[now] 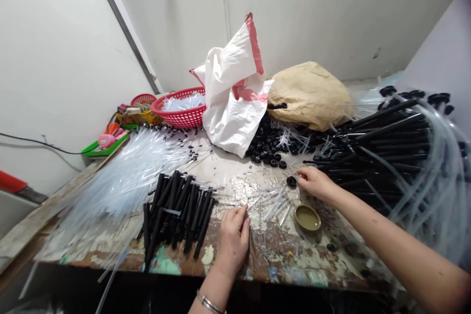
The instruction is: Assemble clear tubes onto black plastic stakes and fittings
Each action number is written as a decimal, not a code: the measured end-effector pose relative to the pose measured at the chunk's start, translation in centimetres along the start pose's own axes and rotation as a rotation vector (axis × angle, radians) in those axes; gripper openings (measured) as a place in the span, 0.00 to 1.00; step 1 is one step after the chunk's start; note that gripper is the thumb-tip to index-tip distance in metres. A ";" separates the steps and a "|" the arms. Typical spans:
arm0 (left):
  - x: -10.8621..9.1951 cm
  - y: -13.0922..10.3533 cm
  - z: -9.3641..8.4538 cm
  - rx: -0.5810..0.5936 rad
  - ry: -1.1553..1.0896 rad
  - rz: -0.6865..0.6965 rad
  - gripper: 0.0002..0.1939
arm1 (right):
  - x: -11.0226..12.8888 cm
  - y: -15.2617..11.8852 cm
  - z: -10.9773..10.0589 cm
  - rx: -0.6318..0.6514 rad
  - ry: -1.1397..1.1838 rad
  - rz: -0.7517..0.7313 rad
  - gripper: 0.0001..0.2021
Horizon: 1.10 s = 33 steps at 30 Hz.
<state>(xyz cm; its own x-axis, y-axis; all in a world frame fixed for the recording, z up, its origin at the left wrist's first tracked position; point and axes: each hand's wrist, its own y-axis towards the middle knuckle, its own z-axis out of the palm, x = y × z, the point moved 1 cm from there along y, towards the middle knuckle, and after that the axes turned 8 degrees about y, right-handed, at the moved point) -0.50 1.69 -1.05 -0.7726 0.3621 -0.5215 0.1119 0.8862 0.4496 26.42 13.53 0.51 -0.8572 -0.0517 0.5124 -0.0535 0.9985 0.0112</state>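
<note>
My left hand (234, 236) rests at the middle front of the table, beside short clear tubes (274, 202). Its fingers are bent together, and whatever sits between the fingertips is too small to make out. Farther right, my right hand (312, 181) has its fingertips at a round black cap (291, 181), pinched against it or just touching. Below that hand stands a small round dish (307, 218) with liquid in it. Several short black tubes (176, 211) lie in a pile left of my left hand. Loose black caps (274, 162) are heaped behind my right hand.
Long clear tubes (125, 171) spread over the left side. Long black tubes (390, 147) crowd the right. At the back are a red basket (184, 117), a white sack (228, 103) and a brown bag (311, 93). A green tray (110, 147) stands back left.
</note>
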 end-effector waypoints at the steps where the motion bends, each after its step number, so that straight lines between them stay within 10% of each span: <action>1: -0.1 -0.1 0.0 0.018 0.016 0.006 0.16 | 0.2 -0.2 -0.2 -0.002 0.013 -0.013 0.12; 10: -0.7 0.0 -0.2 0.102 0.059 0.011 0.16 | 2.1 -4.5 -2.7 -0.080 0.176 -0.063 0.18; 24: -1.5 -0.9 -0.6 0.096 0.084 0.010 0.16 | -5.0 -3.0 0.9 -0.079 0.113 -0.059 0.19; 33: -1.3 -1.5 -0.4 0.070 0.058 -0.010 0.15 | -2.4 -4.9 -0.1 -0.088 0.224 -0.145 0.19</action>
<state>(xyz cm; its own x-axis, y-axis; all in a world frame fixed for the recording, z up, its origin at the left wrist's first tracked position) 0.09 -0.17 -0.77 -0.8087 0.3375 -0.4818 0.1456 0.9084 0.3918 28.74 8.75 -0.71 -0.7086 -0.1988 0.6770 -0.1143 0.9792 0.1679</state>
